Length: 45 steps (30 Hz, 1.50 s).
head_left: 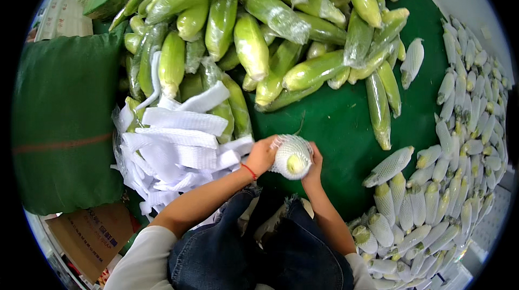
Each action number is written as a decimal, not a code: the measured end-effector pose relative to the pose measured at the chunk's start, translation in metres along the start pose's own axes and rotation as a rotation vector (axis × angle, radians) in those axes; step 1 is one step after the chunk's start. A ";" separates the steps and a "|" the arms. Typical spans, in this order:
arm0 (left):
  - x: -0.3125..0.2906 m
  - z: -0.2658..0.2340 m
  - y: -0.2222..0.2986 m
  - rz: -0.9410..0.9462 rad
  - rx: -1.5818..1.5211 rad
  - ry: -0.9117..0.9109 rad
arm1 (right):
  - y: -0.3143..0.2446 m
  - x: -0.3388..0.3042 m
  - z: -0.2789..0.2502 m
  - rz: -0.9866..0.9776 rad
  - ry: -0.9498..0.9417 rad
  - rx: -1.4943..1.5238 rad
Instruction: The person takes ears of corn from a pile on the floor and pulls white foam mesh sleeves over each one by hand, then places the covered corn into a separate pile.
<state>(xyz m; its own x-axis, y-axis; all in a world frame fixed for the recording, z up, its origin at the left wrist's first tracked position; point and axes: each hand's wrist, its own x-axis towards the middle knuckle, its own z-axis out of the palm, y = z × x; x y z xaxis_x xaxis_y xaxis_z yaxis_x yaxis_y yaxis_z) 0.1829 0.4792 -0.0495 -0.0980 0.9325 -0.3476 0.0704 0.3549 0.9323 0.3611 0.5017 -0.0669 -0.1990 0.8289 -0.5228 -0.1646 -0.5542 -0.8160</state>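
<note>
Between my two hands is an ear of corn (294, 163) in a white foam net sleeve, its pale yellow-green end facing me. My left hand (263, 155), with a red string at the wrist, closes round the sleeve's left side. On the other side my right hand (314, 164) grips it, its fingers partly hidden behind the net. Next to my left hand lies a loose pile of flat white foam net sleeves (181, 136). Beyond my hands, a large heap of green corn ears in clear film (251, 46) covers the far side.
Many corn ears in white net sleeves (427, 203) are stacked along the right. A few lie apart on the green surface (324, 122), including a netted ear (412, 63). At left stand a full green sack (67, 117) and a cardboard box (92, 236).
</note>
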 end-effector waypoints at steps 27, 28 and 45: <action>0.016 -0.073 0.124 0.293 0.150 0.163 | -0.155 0.022 0.092 0.278 -0.739 -0.406; 0.015 -0.077 0.121 0.083 -0.153 0.169 | -0.150 0.026 0.092 0.037 -0.858 -0.628; 0.068 -0.133 0.146 0.289 0.027 0.106 | -0.139 0.069 0.178 -0.126 -0.176 0.286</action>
<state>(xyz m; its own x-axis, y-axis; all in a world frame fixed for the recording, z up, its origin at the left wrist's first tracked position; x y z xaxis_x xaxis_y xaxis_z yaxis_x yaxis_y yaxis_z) 0.0545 0.5858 0.0767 -0.1725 0.9835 -0.0549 0.1368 0.0791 0.9874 0.1986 0.6226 0.0543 -0.3191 0.8800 -0.3519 -0.4573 -0.4682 -0.7561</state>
